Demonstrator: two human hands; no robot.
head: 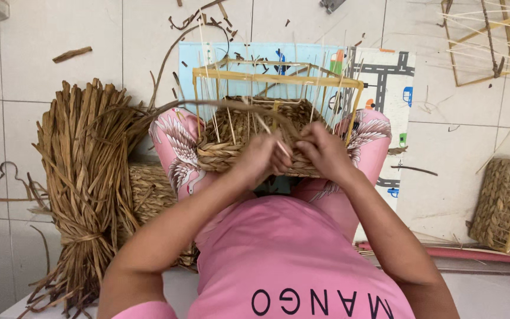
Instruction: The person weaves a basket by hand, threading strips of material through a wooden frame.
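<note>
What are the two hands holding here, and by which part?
Both the left hand and right hand grip the half-woven basket at its near woven rim, fingers pinching a fibre strand there.

Both hands, left (259, 158) and right (324, 152), close together (fingers curled).

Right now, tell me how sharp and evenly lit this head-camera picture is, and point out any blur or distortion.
Head view: soft, even light, faint shadows and no harsh glare on the tiled floor. The straw bundle and half-woven basket are sharp; the left hand and right hand are slightly motion-blurred. Wide-angle lens bends the tile lines near the edges.
</note>
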